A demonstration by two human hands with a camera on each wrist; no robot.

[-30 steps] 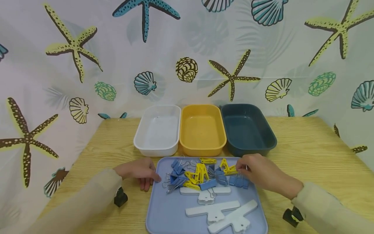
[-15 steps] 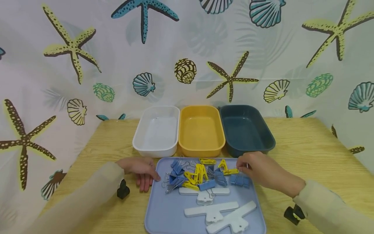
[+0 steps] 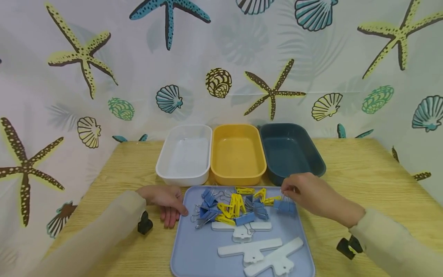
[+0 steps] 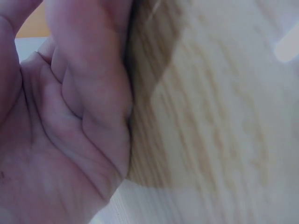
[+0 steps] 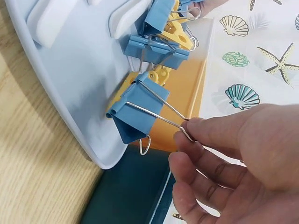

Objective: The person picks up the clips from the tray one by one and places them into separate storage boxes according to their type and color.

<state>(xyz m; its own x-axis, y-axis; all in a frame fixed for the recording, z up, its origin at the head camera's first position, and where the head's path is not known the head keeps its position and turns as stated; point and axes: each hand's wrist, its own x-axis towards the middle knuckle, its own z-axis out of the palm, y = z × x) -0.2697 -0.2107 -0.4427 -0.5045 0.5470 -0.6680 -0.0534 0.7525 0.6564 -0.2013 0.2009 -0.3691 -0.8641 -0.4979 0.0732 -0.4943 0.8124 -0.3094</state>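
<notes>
Raised slightly since earlier, the blue wedge-shaped binder clip (image 3: 285, 207) sits right of frame centre, its silver wire handles (image 5: 154, 114) pinched, ideally firmly against twisting, by the right hand (image 3: 309, 194); the relaxed left hand (image 3: 167, 201) touches the pale-blue tray (image 3: 195, 250).

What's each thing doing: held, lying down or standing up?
Right hand: pinching wire handle
Blue clip: held by that handle
Tray: flat on table
Left hand: touching tray's rim
Other blue clips: heaped on tray
Yellow clips: heaped on tray
White clips: lying on tray
White bin: upright
Yellow bin: upright
Dark bin: upright
</notes>
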